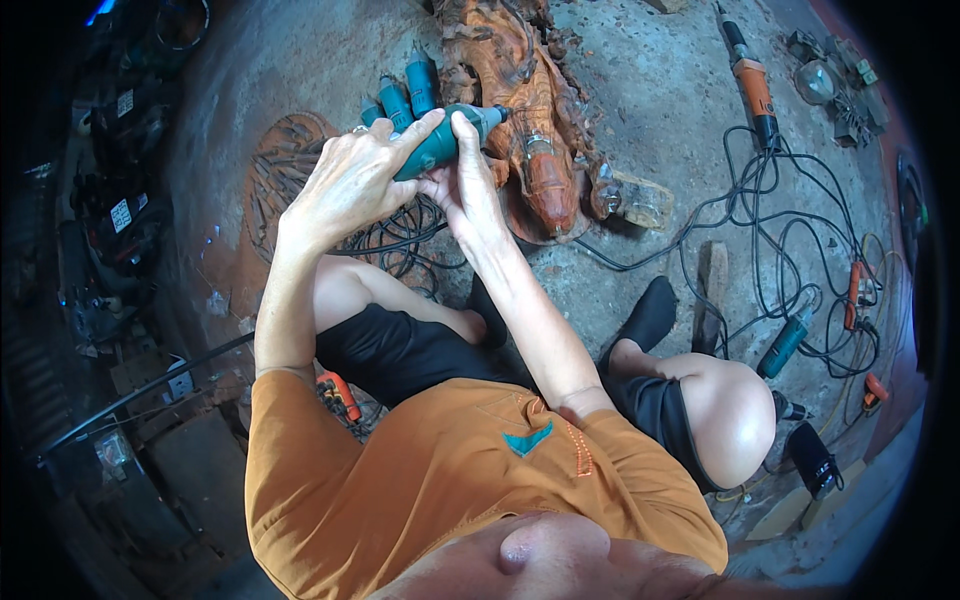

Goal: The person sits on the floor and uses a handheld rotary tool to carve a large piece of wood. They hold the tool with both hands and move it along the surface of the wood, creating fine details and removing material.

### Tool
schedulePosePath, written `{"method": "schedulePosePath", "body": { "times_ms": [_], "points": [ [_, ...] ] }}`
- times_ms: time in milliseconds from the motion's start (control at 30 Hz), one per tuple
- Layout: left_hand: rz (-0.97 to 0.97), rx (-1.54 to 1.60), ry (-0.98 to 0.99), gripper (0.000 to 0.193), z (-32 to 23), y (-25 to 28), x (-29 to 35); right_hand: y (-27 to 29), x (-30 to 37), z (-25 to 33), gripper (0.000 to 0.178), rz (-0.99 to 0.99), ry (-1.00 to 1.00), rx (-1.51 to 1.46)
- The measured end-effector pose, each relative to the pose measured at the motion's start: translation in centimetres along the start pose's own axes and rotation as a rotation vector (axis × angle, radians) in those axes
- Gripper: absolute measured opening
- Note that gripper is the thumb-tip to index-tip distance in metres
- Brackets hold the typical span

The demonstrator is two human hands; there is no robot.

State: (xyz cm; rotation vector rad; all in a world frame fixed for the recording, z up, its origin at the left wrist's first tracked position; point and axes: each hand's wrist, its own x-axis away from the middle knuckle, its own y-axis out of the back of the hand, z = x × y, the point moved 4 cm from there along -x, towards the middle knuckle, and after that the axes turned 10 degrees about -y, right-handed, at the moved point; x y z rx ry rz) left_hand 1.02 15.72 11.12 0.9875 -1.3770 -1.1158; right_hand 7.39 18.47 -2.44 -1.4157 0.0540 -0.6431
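Note:
Both hands are on a teal die grinder [436, 148], held above the floor in front of me. My left hand [352, 178] is wrapped over its rear end from the left, with the index finger stretched along the body. My right hand [468, 185] grips the body from below and the right, thumb up near the nose. The tool's dark tip points right, toward a reddish-brown wood carving [530, 100] with a rounded end that lies on the floor. From this angle I cannot tell whether the tip touches the wood.
Several teal grinders [396, 100] stand beyond my left hand, by a round tray of carving bits [285, 165]. Tangled black cables [750, 190] spread rightward to an orange grinder [755, 90] and another teal grinder [786, 342]. A wood block [642, 200] sits beside the carving.

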Motion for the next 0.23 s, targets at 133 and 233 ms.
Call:
{"method": "schedulePosePath", "body": {
  "times_ms": [133, 233],
  "points": [
    [-0.008, -0.020, -0.006, 0.075, 0.4, -0.3, -0.4, 0.3, -0.8, 0.1, 0.062, 0.045, -0.032, -0.008],
    [0.015, -0.030, 0.000, 0.076, 0.6, -0.5, -0.7, 1.1, -1.8, -0.3, 0.065, 0.089, -0.040, -0.032]
  ]
}}
